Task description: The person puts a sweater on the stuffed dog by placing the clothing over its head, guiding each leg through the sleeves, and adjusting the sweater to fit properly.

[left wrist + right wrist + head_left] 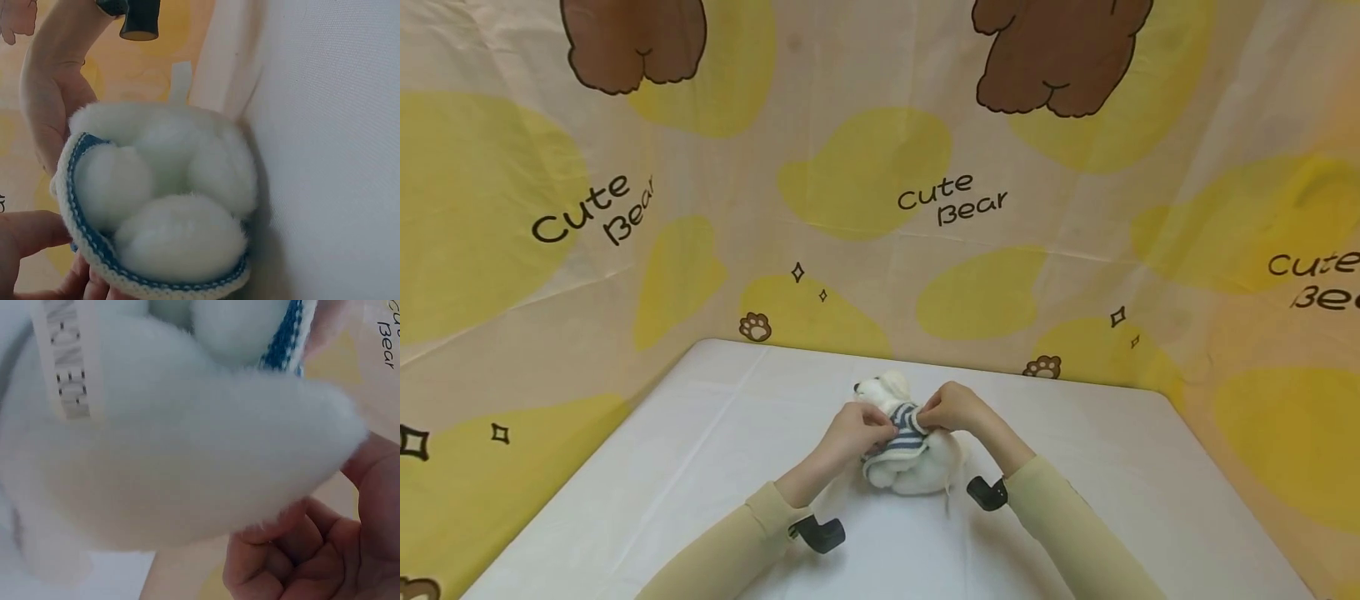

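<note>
A white plush animal (936, 465) with a dark nose lies on the table, its head toward the back left. It wears a blue-and-white striped knitted sweater (906, 440). My left hand (857, 431) pinches the sweater's knit on the near left side. On the other side, my right hand (962, 407) pinches the sweater near the toy's back. The left wrist view shows the sweater's hem (84, 228) curving around the round white paws (181, 234). A printed fabric tag (67, 365) hangs from the plush in the right wrist view, where furry bulk partly hides the right fingertips.
The toy lies on a white table (700, 467). Behind and beside the table hangs a printed cloth (850, 233) with bears, yellow patches and lettering. Black curved pieces (822, 534) stick out from under both wrists, low over the table.
</note>
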